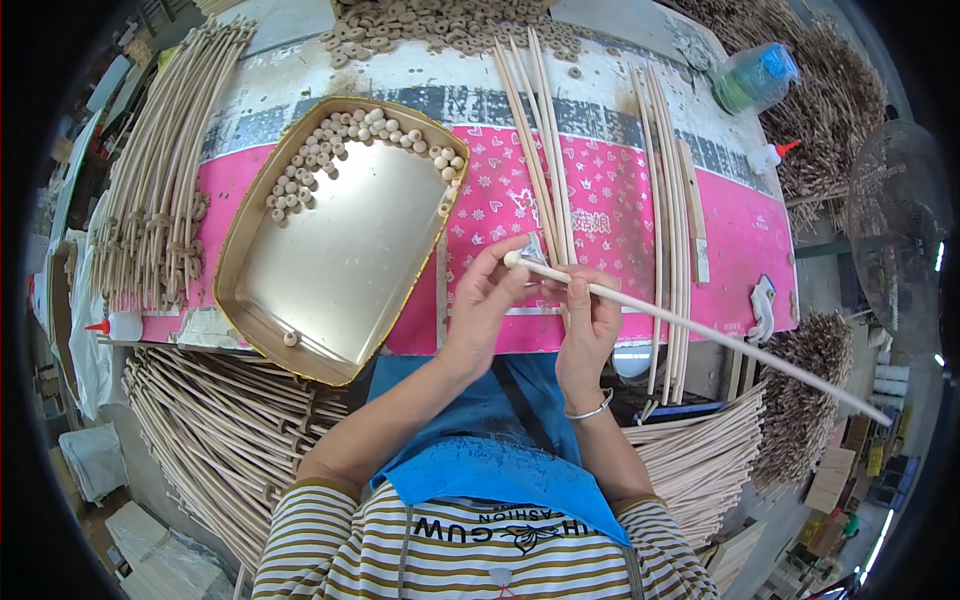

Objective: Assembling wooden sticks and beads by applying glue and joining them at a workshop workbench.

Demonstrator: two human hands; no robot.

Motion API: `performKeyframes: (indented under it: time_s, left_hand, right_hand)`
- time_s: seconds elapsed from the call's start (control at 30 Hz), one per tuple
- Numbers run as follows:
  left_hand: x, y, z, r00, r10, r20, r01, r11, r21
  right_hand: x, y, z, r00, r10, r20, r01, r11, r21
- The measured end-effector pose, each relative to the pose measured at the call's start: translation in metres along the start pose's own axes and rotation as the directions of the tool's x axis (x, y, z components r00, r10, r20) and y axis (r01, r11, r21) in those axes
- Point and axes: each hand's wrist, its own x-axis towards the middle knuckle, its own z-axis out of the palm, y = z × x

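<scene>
My right hand (588, 325) grips a long pale wooden dowel (740, 345) near its left end, and the rest slants down to the right past the table edge. A small round wooden bead (512, 259) sits at that left end, with my left hand (482, 312) closed around it, thumb and fingers pinching. A crumpled silvery piece (533, 247) shows just behind the bead; what it is I cannot make out. Beyond my hands, several loose dowels (556, 160) lie lengthwise on the pink patterned table cover (610, 180).
At my left stands a shallow box (300, 250) with wooden beads (350, 130) along its far side. Bundled sticks (165, 160) lie farther left, near a red-tipped bottle (124, 325). Wooden rings (430, 22) are heaped at the back. On the right are more dowels (667, 220), another red-tipped bottle (768, 157) and a fan (900, 230).
</scene>
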Motion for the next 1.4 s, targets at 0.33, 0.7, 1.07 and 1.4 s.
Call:
performKeyframes:
  time_s: [0.33,0.7,1.07,1.4]
  left_hand:
    - [0.015,0.067,-0.014,0.978,0.195,-0.076,-0.172,0.957,0.232]
    - [0.089,0.138,-0.063,0.934,0.316,0.165,-0.345,0.916,0.202]
    - [0.033,0.02,0.097,0.869,-0.2,0.453,-0.142,0.777,0.614]
    - [-0.008,0.023,0.011,0.933,-0.272,0.237,0.099,0.823,0.559]
  right_hand:
    - [-0.028,-0.117,-0.119,0.89,-0.258,0.375,0.427,0.185,-0.885]
    - [-0.111,-0.048,-0.193,0.978,-0.088,0.187,0.204,0.569,-0.797]
    - [-0.226,0.011,-0.335,0.416,-0.314,-0.854,-0.457,0.739,-0.494]
    - [-0.159,-0.035,-0.425,0.628,-0.522,-0.576,-0.365,0.456,-0.811]
